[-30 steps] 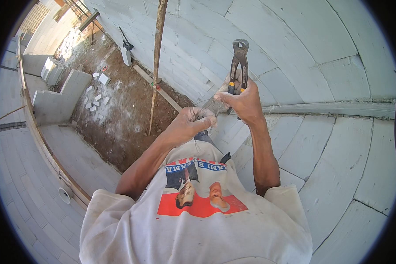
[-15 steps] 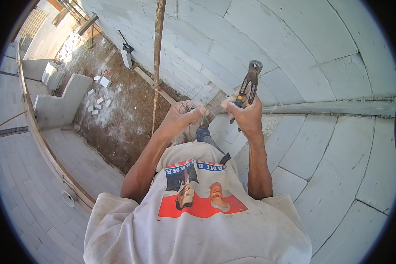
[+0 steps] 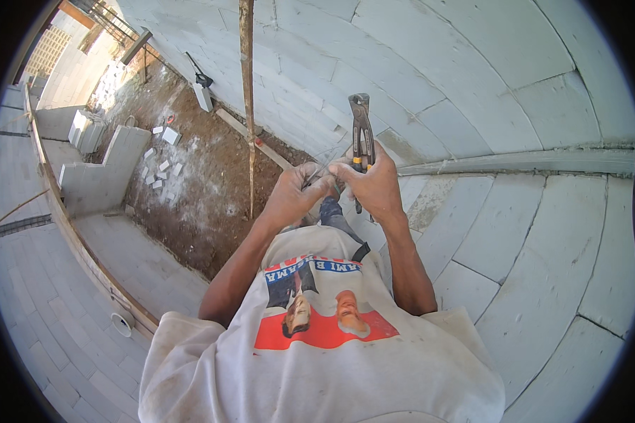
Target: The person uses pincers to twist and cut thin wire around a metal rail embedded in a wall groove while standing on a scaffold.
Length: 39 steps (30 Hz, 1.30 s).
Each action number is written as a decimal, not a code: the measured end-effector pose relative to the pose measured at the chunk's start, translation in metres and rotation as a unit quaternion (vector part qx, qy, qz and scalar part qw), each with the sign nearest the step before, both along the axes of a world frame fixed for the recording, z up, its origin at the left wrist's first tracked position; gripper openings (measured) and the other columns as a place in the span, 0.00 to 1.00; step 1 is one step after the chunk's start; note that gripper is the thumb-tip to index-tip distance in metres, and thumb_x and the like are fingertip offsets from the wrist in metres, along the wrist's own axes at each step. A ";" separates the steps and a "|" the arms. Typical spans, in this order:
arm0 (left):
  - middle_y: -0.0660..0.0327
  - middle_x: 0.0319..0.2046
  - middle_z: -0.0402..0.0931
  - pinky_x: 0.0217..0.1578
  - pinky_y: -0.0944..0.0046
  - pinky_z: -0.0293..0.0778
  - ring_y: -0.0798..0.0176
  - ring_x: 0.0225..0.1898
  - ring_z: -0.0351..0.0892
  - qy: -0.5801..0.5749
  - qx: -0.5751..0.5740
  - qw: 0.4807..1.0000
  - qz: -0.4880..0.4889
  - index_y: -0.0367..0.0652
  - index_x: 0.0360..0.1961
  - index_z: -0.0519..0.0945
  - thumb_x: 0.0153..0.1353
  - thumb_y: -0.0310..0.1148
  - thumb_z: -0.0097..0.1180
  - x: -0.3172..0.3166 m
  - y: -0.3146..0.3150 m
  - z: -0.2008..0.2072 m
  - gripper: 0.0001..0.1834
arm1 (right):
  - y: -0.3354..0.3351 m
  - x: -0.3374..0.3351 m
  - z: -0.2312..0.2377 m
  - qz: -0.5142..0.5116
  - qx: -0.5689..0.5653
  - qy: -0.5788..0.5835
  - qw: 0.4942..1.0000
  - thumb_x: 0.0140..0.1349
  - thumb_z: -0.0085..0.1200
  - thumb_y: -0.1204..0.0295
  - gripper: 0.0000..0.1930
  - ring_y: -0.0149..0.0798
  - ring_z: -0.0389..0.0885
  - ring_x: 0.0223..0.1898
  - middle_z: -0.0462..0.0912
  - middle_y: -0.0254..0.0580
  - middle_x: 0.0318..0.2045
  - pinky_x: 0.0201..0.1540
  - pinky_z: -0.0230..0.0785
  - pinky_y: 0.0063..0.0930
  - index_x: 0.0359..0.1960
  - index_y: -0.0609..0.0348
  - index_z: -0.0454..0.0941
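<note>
White and smudged, the shirt (image 3: 317,381) is covering the person's chest, showing a red and blue print. Just beyond it, the right hand (image 3: 371,185) is gripping dark pincers (image 3: 360,130) by the handles, their head pointing away from the shirt. Close beside, the left hand (image 3: 295,195) is pinching thin wire (image 3: 316,174) between narrowed fingers; I am not making out where the wire is ending. Past both hands, a wooden pole (image 3: 247,84) is rising before the block wall (image 3: 430,74). Farther off, a board (image 3: 267,148) is lying along the right edge of the dirt floor (image 3: 197,229), and broken blocks (image 3: 164,166) are lying toward its left edge.
</note>
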<state>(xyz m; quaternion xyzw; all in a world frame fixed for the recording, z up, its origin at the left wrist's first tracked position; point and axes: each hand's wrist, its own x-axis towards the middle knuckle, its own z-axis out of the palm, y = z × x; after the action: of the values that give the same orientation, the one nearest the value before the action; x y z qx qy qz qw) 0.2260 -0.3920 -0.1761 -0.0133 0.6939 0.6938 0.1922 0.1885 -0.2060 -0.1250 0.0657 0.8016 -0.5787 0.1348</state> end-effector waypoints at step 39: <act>0.63 0.31 0.75 0.37 0.67 0.68 0.74 0.23 0.62 -0.096 0.419 0.890 0.153 0.28 0.61 0.75 0.78 0.43 0.36 -0.002 -0.001 -0.005 0.29 | -0.010 0.028 -0.042 0.052 -0.093 0.021 0.994 0.69 0.64 0.63 0.13 0.21 0.69 0.27 0.80 0.28 0.26 0.30 0.65 0.25 0.39 0.63 0.86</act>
<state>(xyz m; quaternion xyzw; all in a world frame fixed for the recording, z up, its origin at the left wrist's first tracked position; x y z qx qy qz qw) 0.2238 -0.3929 -0.1813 -0.1037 0.3066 0.9362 0.1369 0.2167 -0.2162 -0.1667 -0.0013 0.7495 -0.6440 0.1537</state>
